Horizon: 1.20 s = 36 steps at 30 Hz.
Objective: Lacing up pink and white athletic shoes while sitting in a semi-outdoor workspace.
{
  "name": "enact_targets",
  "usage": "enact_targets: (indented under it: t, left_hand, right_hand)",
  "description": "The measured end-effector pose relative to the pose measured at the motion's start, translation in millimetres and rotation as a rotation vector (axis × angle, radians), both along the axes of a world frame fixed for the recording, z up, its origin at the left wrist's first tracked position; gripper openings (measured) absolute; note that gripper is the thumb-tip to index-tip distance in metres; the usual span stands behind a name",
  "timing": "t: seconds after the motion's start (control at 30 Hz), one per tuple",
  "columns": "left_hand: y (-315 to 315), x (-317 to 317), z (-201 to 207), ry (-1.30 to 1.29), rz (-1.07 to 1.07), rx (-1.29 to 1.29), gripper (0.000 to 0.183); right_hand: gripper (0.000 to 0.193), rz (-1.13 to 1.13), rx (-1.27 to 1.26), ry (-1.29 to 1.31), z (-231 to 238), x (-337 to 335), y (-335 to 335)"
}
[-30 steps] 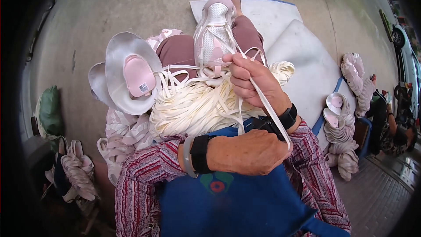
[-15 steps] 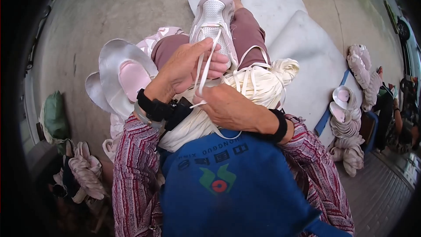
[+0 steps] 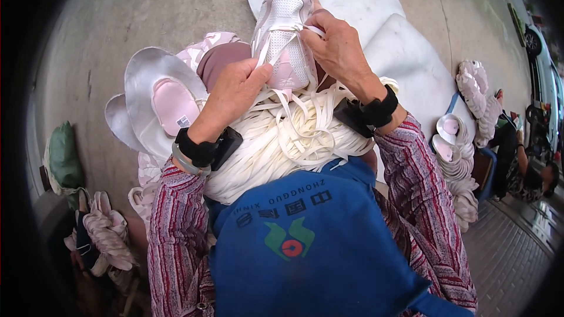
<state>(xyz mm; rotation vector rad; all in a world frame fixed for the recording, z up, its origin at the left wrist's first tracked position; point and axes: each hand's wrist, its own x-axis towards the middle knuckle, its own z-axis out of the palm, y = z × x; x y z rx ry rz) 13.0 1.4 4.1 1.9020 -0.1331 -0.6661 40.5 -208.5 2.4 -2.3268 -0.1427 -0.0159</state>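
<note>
Left fingers point(image 3: 262, 73) pinch a white lace point(image 3: 266, 49) at the left edge of a pink-and-white shoe upper point(image 3: 285, 16); right fingers point(image 3: 321, 20) pinch lace at its right edge. Just below both lies a heaped cream lace bundle point(image 3: 282, 147), with a blue apron point(image 3: 317, 217) nearer the body. Left of the left fingers stands a silvery oval piece point(image 3: 141, 85) with a pink panel. Right of the right fingers, a whitish sheet point(image 3: 414, 64) spreads out, with a green sack point(image 3: 66, 155) far left of both.
</note>
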Motion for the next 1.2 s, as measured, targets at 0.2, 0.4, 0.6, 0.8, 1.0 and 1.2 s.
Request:
enact_targets:
  t: [0.2,0.4,0.6,0.8,1.0,1.2]
  left_hand:
    - [5.8,-2.7,1.5,0.025,-0.010,-0.002,0.039]
    - [5.1,5.6,-2.0,0.155,-0.017,0.004,0.036]
    - [6.5,4.8,0.0,0.151,-0.054,0.057,0.036]
    - [16.9,-6.1,20.6,0.042,-0.253,0.037,0.036]
    - [23.5,4.9,4.4,-0.227,-0.071,0.149,0.035]
    - [-14.4,7.3,-11.6,-0.396,-0.292,0.287,0.028]
  right_hand:
    - [0.024,-0.003,-0.067,0.020,-7.8,11.3,9.6]
    - [0.019,0.047,-0.212,-0.199,-18.3,11.5,15.1]
    - [0.022,0.082,-0.146,-0.088,-10.6,21.8,10.4]
    - [0.037,0.032,-0.089,0.312,-28.1,30.6,-1.1]
    - [0.027,0.123,-0.149,0.240,6.5,-11.3,0.9]
    - [0.018,0.215,-0.335,0.039,-3.8,-16.8,2.0]
